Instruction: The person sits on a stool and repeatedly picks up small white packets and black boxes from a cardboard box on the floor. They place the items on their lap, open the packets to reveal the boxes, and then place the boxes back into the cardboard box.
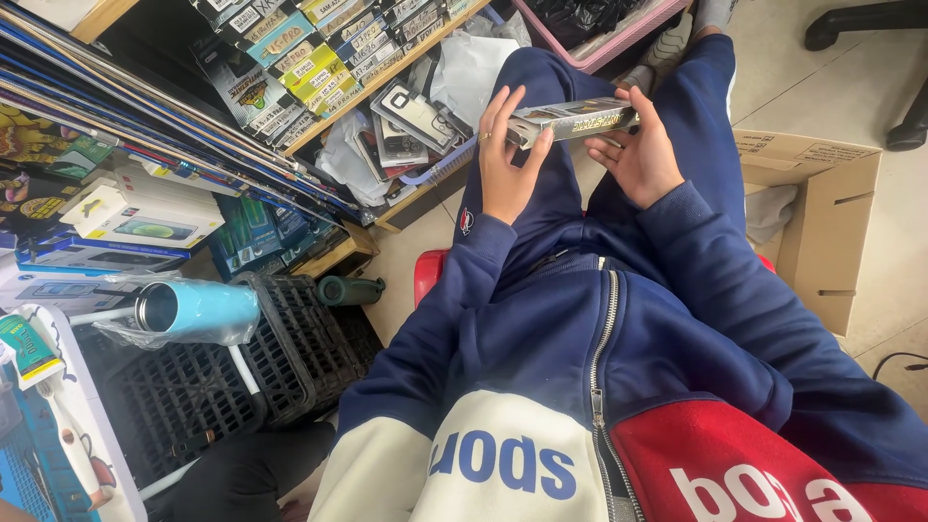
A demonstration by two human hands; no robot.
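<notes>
Left hand at 9 o'clock and right hand at 3 o'clock, fingers clamped on slim phone-case box; best gripped by edges, kept level.

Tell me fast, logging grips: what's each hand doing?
Left hand: closed on the long flat box's left end.
Right hand: closed on the same box's right end.

Could not make out the far end of the slim box behind the right hand, the pink basket cut off at the top edge, nor the cardboard box's contents.
</notes>
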